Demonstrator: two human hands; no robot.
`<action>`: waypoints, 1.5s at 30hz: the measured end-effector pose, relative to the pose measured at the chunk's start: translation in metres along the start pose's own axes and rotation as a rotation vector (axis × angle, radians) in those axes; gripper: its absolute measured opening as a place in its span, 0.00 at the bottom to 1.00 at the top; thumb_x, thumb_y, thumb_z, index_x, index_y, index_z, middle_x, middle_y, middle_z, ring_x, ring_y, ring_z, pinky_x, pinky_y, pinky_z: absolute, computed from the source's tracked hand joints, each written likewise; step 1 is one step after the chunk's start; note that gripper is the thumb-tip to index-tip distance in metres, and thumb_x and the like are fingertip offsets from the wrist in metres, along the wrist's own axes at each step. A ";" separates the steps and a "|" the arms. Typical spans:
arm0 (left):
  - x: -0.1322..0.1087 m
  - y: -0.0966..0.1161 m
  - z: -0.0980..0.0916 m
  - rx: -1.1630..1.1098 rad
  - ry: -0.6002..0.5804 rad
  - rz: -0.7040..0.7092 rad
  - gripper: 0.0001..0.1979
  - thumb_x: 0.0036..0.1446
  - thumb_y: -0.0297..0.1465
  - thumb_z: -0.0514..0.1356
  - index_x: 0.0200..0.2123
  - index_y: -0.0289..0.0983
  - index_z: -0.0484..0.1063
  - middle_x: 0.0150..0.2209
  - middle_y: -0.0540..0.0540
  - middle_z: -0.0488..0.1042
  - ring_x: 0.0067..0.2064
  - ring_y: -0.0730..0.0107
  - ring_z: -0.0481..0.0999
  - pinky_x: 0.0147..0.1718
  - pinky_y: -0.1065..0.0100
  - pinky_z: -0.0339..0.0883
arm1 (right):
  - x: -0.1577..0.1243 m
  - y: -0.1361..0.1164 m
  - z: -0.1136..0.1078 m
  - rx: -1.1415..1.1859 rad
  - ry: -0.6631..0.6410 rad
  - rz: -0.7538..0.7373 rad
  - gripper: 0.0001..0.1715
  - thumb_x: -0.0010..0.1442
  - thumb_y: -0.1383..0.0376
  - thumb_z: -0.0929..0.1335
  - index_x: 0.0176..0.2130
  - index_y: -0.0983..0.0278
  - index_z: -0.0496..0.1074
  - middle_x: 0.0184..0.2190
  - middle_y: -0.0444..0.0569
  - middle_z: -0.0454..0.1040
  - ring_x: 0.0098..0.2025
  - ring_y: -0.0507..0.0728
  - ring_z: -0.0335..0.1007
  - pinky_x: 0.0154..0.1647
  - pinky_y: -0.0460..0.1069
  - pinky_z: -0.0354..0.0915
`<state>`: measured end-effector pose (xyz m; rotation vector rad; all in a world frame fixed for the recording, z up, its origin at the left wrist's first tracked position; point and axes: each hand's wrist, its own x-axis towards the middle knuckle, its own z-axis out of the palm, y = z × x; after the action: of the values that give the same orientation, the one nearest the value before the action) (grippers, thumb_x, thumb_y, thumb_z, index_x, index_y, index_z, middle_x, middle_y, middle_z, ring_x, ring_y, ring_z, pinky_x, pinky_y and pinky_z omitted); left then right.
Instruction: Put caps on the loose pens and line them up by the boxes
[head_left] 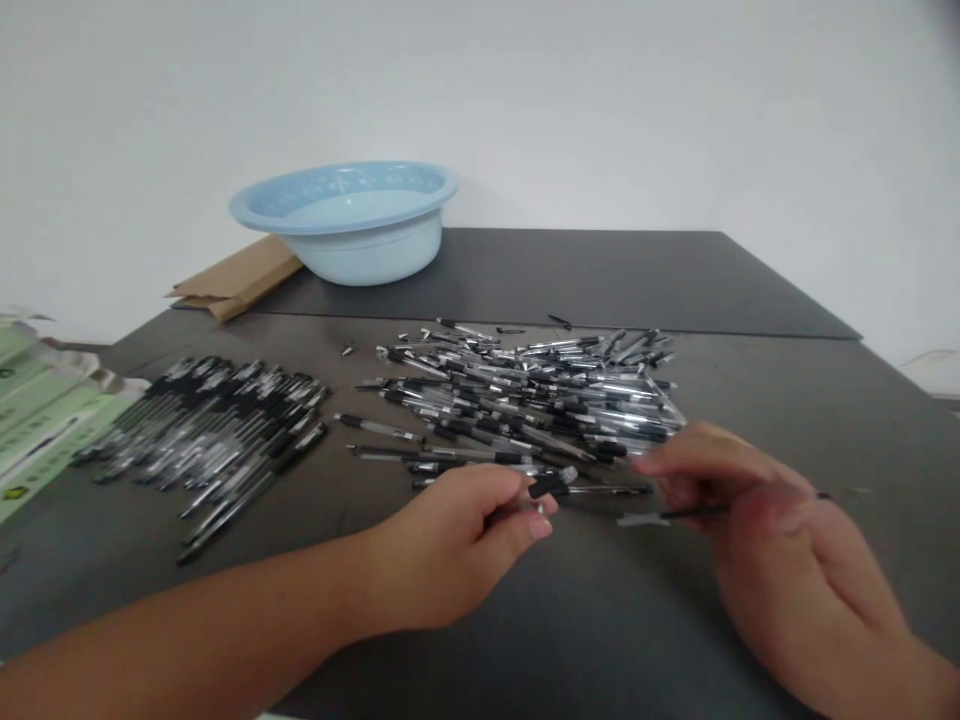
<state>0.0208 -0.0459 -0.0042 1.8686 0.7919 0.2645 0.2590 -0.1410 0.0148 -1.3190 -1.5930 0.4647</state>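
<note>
My left hand (465,550) is closed around a clear pen barrel (553,483) whose black grip sticks out past the thumb. To its right, my right hand (772,530), partly smeared by motion, pinches a thin dark piece with a pale tip, which looks like a pen refill (671,516). The two hands are apart, just in front of a loose heap of pen parts (517,390), clear barrels with black grips lying in mixed directions. Left of the heap lies a more orderly pile of pens (240,420), mostly side by side.
A light blue basin (367,245) stands at the back, overlapping a folded brown paper bag (240,275). Green printed cardboard boxes (52,420) sit at the left edge. The dark table (600,630) meets a second dark board (585,270) near the white wall.
</note>
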 end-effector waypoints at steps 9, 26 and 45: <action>0.003 -0.004 -0.005 0.195 -0.037 0.123 0.11 0.72 0.35 0.55 0.42 0.38 0.77 0.38 0.49 0.76 0.41 0.68 0.74 0.42 0.66 0.65 | -0.001 0.000 0.008 0.511 0.057 0.160 0.08 0.75 0.60 0.67 0.49 0.56 0.77 0.38 0.48 0.80 0.35 0.56 0.81 0.35 0.50 0.80; 0.000 -0.002 -0.007 0.106 -0.118 0.135 0.12 0.72 0.36 0.56 0.48 0.38 0.78 0.40 0.48 0.78 0.43 0.68 0.77 0.43 0.68 0.68 | -0.001 -0.002 0.007 0.601 0.055 0.133 0.09 0.76 0.61 0.66 0.49 0.58 0.76 0.36 0.48 0.79 0.34 0.55 0.79 0.34 0.51 0.78; -0.001 -0.010 0.005 -0.483 -0.091 -0.054 0.23 0.65 0.52 0.63 0.42 0.35 0.77 0.30 0.51 0.71 0.30 0.74 0.66 0.30 0.72 0.60 | 0.006 -0.014 0.015 0.071 -0.481 0.074 0.21 0.64 0.68 0.75 0.54 0.56 0.70 0.49 0.48 0.75 0.47 0.56 0.73 0.48 0.51 0.74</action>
<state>0.0183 -0.0479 -0.0145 1.3928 0.6464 0.3041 0.2398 -0.1366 0.0214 -1.2756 -1.8976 0.9308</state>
